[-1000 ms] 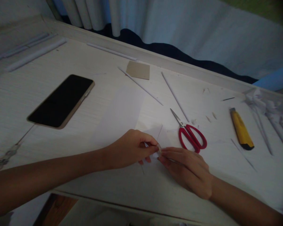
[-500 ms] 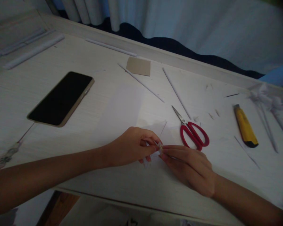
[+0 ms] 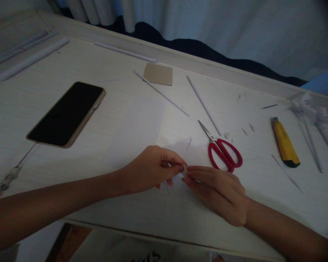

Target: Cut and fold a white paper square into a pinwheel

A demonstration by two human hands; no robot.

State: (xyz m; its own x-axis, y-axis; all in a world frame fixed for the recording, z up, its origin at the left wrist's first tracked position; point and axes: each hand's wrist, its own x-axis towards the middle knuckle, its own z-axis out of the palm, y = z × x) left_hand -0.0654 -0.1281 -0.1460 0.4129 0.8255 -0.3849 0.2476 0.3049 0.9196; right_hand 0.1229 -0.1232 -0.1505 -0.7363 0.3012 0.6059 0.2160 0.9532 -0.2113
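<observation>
Little has changed: my left hand point(image 3: 151, 169) and right hand point(image 3: 218, 190) keep their grip pinched on a small pale piece point(image 3: 184, 168), perhaps paper, so it stays worked between both.

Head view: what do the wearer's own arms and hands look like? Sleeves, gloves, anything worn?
Left hand and right hand: no gloves, no rings visible. Forearms bare as far as the frame shows: no sleeves, watch, bracelet or cables seen. Fingernail detail too dim to tell.
</observation>
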